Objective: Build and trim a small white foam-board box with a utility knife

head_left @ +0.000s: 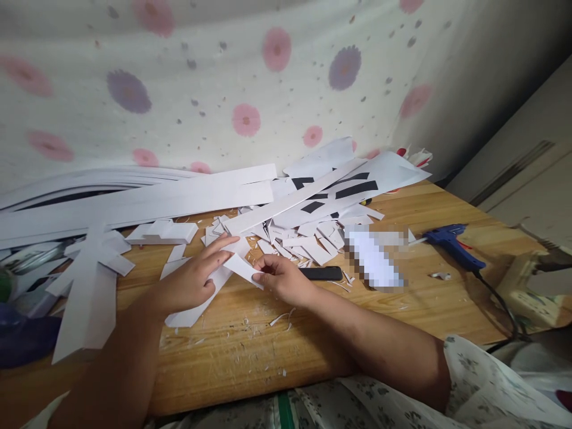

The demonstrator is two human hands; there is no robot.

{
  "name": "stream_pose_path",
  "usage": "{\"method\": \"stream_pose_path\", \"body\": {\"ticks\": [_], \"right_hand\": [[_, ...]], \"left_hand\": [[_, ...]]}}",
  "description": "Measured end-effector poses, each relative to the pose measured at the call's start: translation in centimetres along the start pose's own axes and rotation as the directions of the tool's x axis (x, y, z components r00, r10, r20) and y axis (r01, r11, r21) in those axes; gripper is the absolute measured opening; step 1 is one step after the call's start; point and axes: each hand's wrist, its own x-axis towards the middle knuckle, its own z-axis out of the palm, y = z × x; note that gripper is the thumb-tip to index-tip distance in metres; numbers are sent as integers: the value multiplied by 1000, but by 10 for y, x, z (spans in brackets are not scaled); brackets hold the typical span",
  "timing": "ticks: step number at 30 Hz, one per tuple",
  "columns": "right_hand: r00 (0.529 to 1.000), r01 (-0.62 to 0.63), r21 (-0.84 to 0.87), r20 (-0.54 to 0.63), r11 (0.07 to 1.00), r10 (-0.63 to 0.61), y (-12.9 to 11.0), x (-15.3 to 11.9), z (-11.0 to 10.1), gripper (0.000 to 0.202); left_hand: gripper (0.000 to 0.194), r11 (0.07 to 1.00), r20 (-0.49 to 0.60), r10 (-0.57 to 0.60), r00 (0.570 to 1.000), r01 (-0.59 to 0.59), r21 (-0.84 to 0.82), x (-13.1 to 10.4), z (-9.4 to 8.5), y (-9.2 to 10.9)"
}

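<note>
A small white foam board strip (pixel 243 269) is tilted between my two hands. My right hand (pixel 283 280) pinches its right end between thumb and fingers. My left hand (pixel 194 277) has its fingers stretched out, with the fingertips against the strip's upper left end and the thumb apart from it. Beneath them a longer white board piece (pixel 185 317) lies slantwise on the wooden table (pixel 250 363). Just past my right hand is a black tool handle (pixel 320 273), partly hidden by that hand.
White offcuts (pixel 313 247) lie heaped behind my hands. Long white boards (pixel 134 202) and a sheet with black shapes (pixel 357 187) stretch along the floral curtain (pixel 245 71). At right are a blue glue gun (pixel 453 244) with its cord and a blurred-out patch (pixel 375 259).
</note>
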Motion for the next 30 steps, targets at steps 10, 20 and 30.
{"method": "stream_pose_path", "body": {"ticks": [10,20,30], "right_hand": [[1000,3,-6,21,1000,-3,1,1,0,8],[999,49,52,-15,997,-49,2,1,-1,12],[998,55,-34,11,998,-55,5,0,0,13]], "left_hand": [[40,999,-33,0,999,2,49,6,5,-15],[23,828,-431,-393,813,109,-550,4,18,29],[25,713,-432,-489,758,62,-699,13,41,34]]}}
